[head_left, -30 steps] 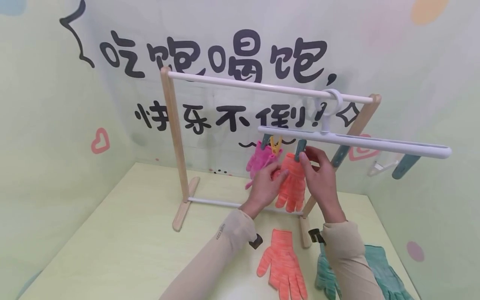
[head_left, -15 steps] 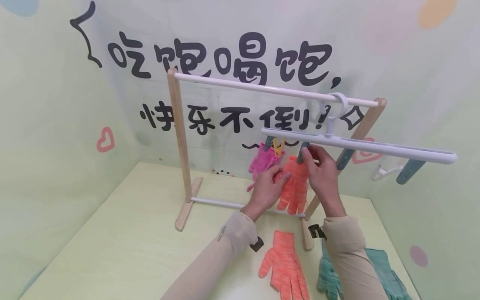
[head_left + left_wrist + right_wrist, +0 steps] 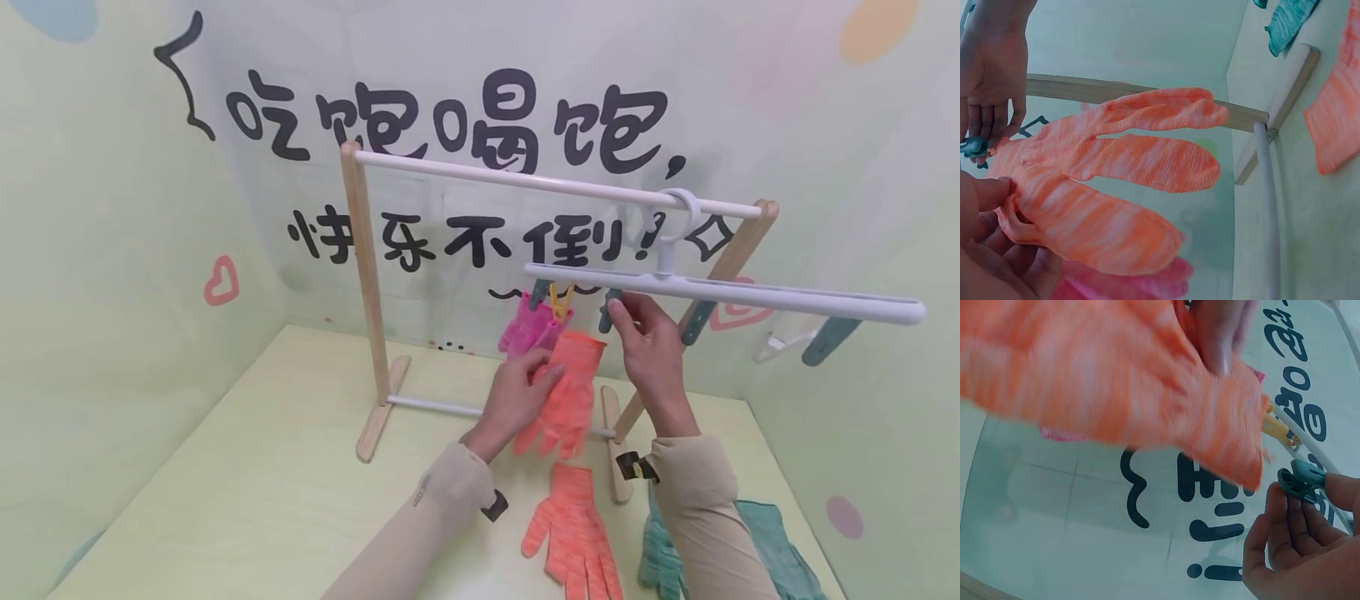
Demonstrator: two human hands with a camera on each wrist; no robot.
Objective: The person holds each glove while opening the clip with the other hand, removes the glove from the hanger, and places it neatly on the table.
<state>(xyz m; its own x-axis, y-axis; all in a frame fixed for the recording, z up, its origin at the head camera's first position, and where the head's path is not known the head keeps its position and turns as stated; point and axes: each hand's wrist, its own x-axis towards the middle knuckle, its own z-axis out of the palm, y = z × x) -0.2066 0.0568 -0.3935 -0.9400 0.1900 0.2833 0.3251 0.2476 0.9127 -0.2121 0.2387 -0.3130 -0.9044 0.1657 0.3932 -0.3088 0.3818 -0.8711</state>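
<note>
My left hand (image 3: 513, 400) pinches an orange knit glove (image 3: 573, 387) near its cuff, fingers dangling downward. To its right, my right hand (image 3: 654, 358) pinches a teal clothespin (image 3: 1300, 480) between thumb and fingers, below a white hanger (image 3: 750, 292). In the right wrist view the glove's cuff is apart from this clothespin. Behind the left hand, a pink glove (image 3: 522, 329) hangs from the hanger's left end by another teal clothespin (image 3: 537, 293), with a yellow clothespin (image 3: 561, 300) beside it. The left hand partly hides the pink glove.
The hanger's ring hooks over the top bar (image 3: 487, 173) of a wooden rack (image 3: 365, 275). More teal clothespins (image 3: 831, 340) hang on its right half. A second orange glove (image 3: 573, 529) and teal gloves (image 3: 776, 542) lie on the table, partly behind the right sleeve.
The orange glove was at the teal clothespin and has come away from it, moving down and left with my left hand. My right hand stays on the clothespin.
</note>
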